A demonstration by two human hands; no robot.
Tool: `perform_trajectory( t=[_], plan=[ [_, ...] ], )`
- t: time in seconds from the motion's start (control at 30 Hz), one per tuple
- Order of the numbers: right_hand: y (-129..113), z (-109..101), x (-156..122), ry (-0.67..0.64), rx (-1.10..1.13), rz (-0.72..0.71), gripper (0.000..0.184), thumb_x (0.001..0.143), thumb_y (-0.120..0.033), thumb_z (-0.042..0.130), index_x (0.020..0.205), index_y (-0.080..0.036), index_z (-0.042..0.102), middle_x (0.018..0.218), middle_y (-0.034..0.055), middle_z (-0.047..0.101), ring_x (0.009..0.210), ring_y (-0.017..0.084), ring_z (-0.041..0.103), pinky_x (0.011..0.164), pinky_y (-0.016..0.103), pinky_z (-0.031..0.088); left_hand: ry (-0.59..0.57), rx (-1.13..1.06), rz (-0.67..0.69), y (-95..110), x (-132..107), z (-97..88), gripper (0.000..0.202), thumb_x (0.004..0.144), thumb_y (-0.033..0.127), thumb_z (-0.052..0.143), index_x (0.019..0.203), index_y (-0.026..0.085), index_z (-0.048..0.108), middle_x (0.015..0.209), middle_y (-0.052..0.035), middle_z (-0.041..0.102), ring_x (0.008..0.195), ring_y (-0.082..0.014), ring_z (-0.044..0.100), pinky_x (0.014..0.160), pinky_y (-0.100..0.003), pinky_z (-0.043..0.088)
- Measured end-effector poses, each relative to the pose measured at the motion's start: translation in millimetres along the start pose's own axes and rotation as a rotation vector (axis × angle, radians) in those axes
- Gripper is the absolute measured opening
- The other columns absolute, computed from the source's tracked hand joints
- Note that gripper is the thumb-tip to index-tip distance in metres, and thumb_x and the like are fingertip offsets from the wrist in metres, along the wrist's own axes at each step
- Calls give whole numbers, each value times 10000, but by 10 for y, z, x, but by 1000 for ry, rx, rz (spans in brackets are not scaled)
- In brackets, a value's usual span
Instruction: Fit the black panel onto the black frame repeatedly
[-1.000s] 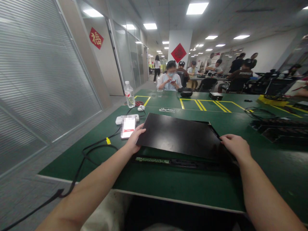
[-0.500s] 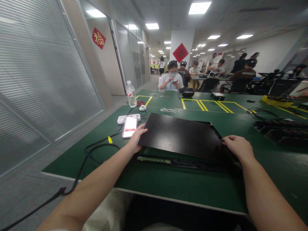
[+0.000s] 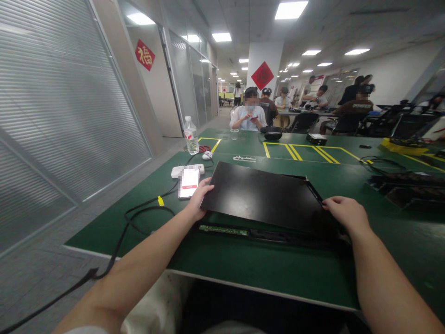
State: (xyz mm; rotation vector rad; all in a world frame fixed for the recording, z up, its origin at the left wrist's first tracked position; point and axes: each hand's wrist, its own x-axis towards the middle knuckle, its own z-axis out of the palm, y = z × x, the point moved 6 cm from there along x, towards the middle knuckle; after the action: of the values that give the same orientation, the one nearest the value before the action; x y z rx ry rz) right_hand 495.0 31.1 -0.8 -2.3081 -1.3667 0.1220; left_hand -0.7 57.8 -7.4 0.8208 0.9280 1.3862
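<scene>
1. Left hand (image 3: 199, 200) is gripping the panel (image 3: 264, 195) by its left edge; right hand (image 3: 347, 212) is pinching the frame (image 3: 314, 190) at right.
2. The panel is lying between them.
3. Both grips are staying unchanged.

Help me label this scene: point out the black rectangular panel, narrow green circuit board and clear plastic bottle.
Black rectangular panel (image 3: 260, 197), head view: middle of its face.
Narrow green circuit board (image 3: 223, 230), head view: its middle.
Clear plastic bottle (image 3: 191, 138), head view: its body.
</scene>
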Motion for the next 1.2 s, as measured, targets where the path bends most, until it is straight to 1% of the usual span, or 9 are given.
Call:
perform_trajectory(
  t=[0.1, 0.27, 0.47, 0.63, 0.77, 0.97, 1.2],
  plan=[
    [21, 12, 18, -4, -6, 9, 251, 761, -439, 606, 798, -271, 789, 836, 119, 760, 764, 313, 676, 605, 374, 438, -7, 8, 3, 0, 0, 2, 646, 665, 238, 785, 1292, 193, 636, 1041, -70, 761, 935, -280, 712, 769, -349, 519],
    [16, 0, 17, 25, 11, -15, 246, 748, -437, 609, 767, -269, 787, 788, 114, 756, 729, 306, 666, 585, 369, 429, 10, 21, -5, 4, -10, -3, 634, 675, 233, 774, 1293, 213, 634, 1067, -57, 759, 925, -274, 717, 755, -352, 521],
    [-7, -16, -16, 19, 45, -1, 238, 743, -408, 598, 760, -263, 786, 819, 108, 768, 734, 297, 659, 588, 369, 425, 23, 22, 2, 7, -11, -8, 627, 670, 223, 768, 1281, 202, 629, 1040, -57, 754, 909, -269, 712, 741, -346, 515],
    [-17, -9, -29, -19, 68, 26, 242, 772, -406, 582, 772, -263, 778, 858, 98, 777, 775, 306, 671, 613, 374, 430, 15, 29, 11, 3, 0, -14, 589, 669, 227, 772, 1241, 205, 633, 1056, -59, 749, 930, -272, 708, 768, -355, 519],
    [-14, -5, -33, -39, 79, 55, 243, 786, -407, 586, 798, -260, 778, 852, 96, 776, 813, 313, 681, 630, 373, 433, 13, 34, 14, 14, -11, -13, 579, 675, 233, 772, 1234, 195, 627, 1061, -66, 752, 948, -279, 710, 778, -357, 522],
    [-25, -3, -33, -17, 40, 30, 258, 791, -391, 585, 820, -242, 794, 840, 109, 770, 786, 304, 679, 623, 367, 428, 16, 60, 6, 13, -15, -4, 565, 666, 249, 760, 1210, 210, 616, 1015, -39, 754, 886, -256, 715, 748, -341, 520],
    [-32, -1, -33, -16, 18, 19, 265, 806, -391, 580, 831, -245, 800, 845, 107, 768, 772, 294, 668, 616, 359, 420, 28, 52, -5, 4, -11, -2, 556, 648, 221, 749, 1189, 204, 623, 980, -37, 760, 841, -241, 719, 722, -331, 524]
  ],
)
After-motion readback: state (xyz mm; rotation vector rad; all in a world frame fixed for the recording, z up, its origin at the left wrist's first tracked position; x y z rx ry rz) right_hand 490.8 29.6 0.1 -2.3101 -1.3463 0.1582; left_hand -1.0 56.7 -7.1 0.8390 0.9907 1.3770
